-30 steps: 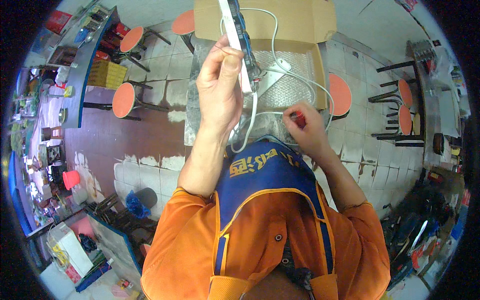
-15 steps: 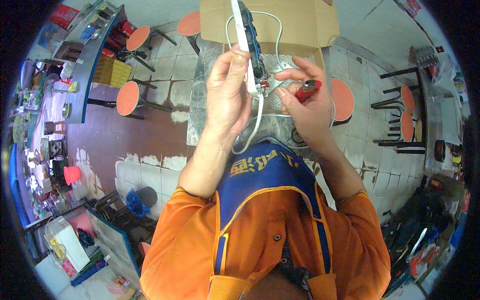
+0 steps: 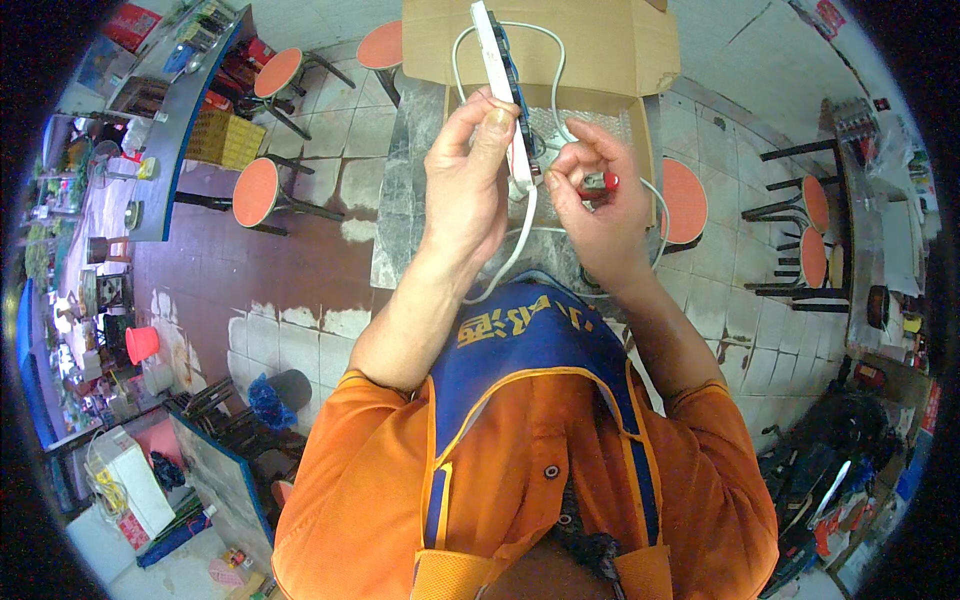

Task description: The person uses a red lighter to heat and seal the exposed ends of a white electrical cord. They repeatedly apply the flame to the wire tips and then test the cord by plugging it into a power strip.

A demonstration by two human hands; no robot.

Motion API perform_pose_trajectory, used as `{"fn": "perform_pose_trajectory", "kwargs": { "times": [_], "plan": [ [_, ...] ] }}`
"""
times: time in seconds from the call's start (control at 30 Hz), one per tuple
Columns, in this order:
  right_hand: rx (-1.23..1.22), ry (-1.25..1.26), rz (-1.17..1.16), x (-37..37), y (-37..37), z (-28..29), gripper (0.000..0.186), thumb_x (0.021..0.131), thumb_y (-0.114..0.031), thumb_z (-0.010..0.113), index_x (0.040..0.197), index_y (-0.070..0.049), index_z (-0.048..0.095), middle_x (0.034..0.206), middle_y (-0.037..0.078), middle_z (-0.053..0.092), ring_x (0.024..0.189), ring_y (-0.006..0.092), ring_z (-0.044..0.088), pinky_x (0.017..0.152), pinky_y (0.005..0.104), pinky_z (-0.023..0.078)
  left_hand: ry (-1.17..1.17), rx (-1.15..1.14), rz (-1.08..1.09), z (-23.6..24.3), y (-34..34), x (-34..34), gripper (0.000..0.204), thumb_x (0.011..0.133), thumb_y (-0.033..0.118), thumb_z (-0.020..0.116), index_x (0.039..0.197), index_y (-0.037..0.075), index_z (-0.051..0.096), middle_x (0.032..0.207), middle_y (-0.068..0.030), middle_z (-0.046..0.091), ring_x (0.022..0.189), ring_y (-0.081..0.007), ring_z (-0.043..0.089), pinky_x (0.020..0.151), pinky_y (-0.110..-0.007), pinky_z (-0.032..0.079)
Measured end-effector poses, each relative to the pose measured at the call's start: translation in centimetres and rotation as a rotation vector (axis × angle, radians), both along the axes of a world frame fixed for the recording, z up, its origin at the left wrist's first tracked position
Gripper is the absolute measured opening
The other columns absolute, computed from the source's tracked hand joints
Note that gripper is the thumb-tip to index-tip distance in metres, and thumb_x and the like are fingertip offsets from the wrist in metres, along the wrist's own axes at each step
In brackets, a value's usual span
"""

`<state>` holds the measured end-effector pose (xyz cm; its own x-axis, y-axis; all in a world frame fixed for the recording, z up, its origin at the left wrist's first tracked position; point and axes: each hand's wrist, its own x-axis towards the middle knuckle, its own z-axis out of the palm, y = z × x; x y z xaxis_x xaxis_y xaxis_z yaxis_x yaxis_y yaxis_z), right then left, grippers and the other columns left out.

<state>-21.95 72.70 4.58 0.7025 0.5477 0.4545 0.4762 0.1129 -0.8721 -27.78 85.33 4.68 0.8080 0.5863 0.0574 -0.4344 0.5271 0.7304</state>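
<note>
My left hand (image 3: 475,165) grips a long white power strip (image 3: 497,70) by its lower half, thumb on top and fingers beneath. The strip stands steeply on edge; its dark, blue-and-black inner side shows along the right. A white cable (image 3: 522,240) leaves its near end and loops down past my apron. Beside that end, my right hand (image 3: 610,220) is closed around a small tool with a red handle (image 3: 598,182). Its working end is hidden by my fingers. My right thumb and fingertips come close to the strip's near end; whether they touch it I cannot tell.
Beyond my hands an opened cardboard box (image 3: 610,60) with bubble wrap (image 3: 600,108) in it rests on a grey table (image 3: 395,225). Round orange stools (image 3: 256,193) stand about the tiled floor. A blue-edged table (image 3: 195,130) lies to the left.
The strip has turned, so more of its white face and less of its dark inner side shows. My right hand has shifted slightly left and down, with the red handle turned more end-on.
</note>
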Motion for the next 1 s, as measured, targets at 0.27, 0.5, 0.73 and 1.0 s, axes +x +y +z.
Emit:
{"fn": "perform_pose_trajectory", "kwargs": {
  "times": [0.27,0.5,0.73,1.0],
  "plan": [
    [0.064,0.385,-0.028,0.8,-1.0,0.2,0.042,0.087,0.002,0.062,0.126,0.0,0.048,0.098,0.006,0.062,0.064,0.0049,0.051,0.057,0.019,0.045,0.041,-0.038,-0.036,-0.3,0.6,0.1,0.02,0.099,0.022,0.053,0.109,0.006,0.057,0.099,-0.0061,0.064,0.085,-0.0171,0.063,0.071,-0.036,0.055],
    [0.025,0.195,-0.026,0.9,0.1,0.4,0.04,0.087,0.003,0.063,0.125,0.0,0.049,0.101,0.007,0.063,0.066,0.0036,0.051,0.056,0.0181,0.044,0.025,-0.252,-0.098,0.1,0.4,0.1,0.019,0.098,0.022,0.055,0.108,0.005,0.058,0.097,-0.004,0.063,0.086,-0.0153,0.061,0.077,-0.033,0.052],
    [0.036,0.193,0.013,0.7,0.5,-0.7,0.043,0.084,0.002,0.067,0.124,-0.005,0.053,0.101,0.006,0.064,0.088,0.01,0.061,0.07,0.0247,0.054,0.032,-0.248,-0.031,-0.7,0.2,0.4,0.021,0.097,0.021,0.057,0.108,0.004,0.058,0.095,-0.0037,0.063,0.085,-0.0137,0.06,0.078,-0.031,0.051],
    [0.024,0.086,-0.077,0.3,0.9,-0.7,0.042,0.083,0.007,0.066,0.122,-0.002,0.054,0.1,0.005,0.061,0.072,0.0033,0.049,0.063,0.0177,0.045,0.034,-0.294,-0.033,-1.0,0.4,0.7,0.021,0.097,0.021,0.058,0.109,0.004,0.058,0.095,-0.0049,0.063,0.085,-0.0146,0.061,0.077,-0.032,0.053]
  ]
}}
